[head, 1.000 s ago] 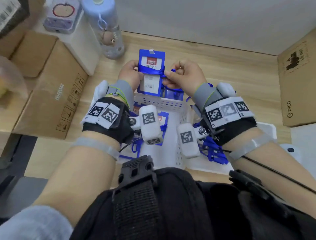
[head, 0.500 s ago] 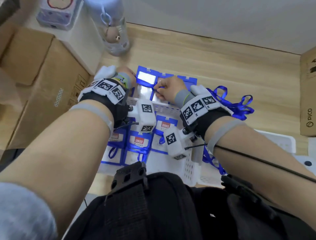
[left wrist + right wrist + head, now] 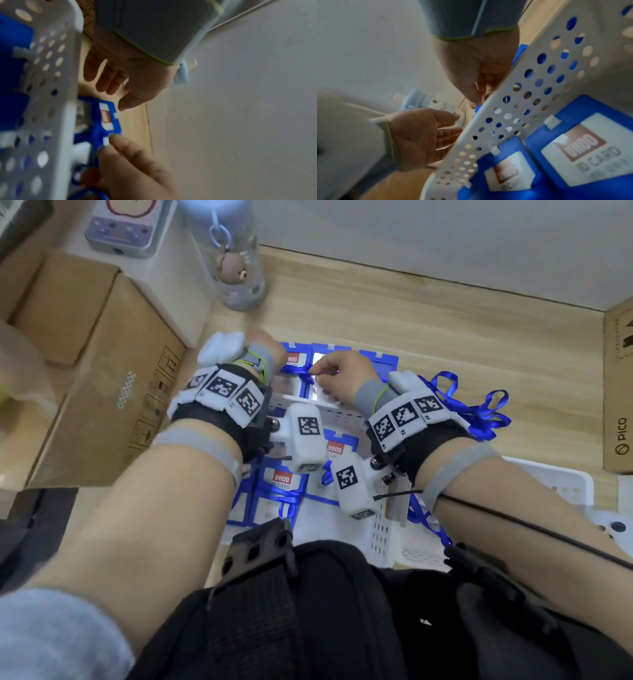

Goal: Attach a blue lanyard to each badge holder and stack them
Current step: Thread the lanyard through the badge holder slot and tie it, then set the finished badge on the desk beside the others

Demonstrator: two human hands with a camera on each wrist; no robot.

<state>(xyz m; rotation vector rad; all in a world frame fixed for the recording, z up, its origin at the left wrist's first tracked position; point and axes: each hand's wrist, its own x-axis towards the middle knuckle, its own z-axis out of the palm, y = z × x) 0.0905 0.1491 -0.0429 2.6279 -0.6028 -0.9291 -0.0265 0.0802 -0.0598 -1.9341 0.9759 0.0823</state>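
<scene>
A blue badge holder (image 3: 292, 361) with a blue lanyard (image 3: 306, 372) wrapped round it lies flat on the wooden table just beyond the white basket (image 3: 310, 400). Two more badge holders (image 3: 378, 364) lie to its right. My right hand (image 3: 334, 378) pinches the lanyard at its knot; its fingertips (image 3: 113, 140) rest on the holder (image 3: 108, 117). My left hand (image 3: 116, 86) hovers above the holder's left end with fingers relaxed, holding nothing, palm showing (image 3: 419, 135). The basket wall (image 3: 522, 94) hides my right hand's (image 3: 476, 65) fingers. Wrapped badge holders (image 3: 284, 484) lie inside the basket.
Loose blue lanyards (image 3: 472, 412) lie tangled right of my right wrist. A water bottle (image 3: 236, 268) stands behind the holders, cardboard boxes sit at left (image 3: 102, 378) and far right (image 3: 620, 378). A second white basket (image 3: 548, 484) is at the right.
The badge holder, held up by both hands a second ago, now lies flat on the table beside the others. My left hand has let go; both hands moved forward and down.
</scene>
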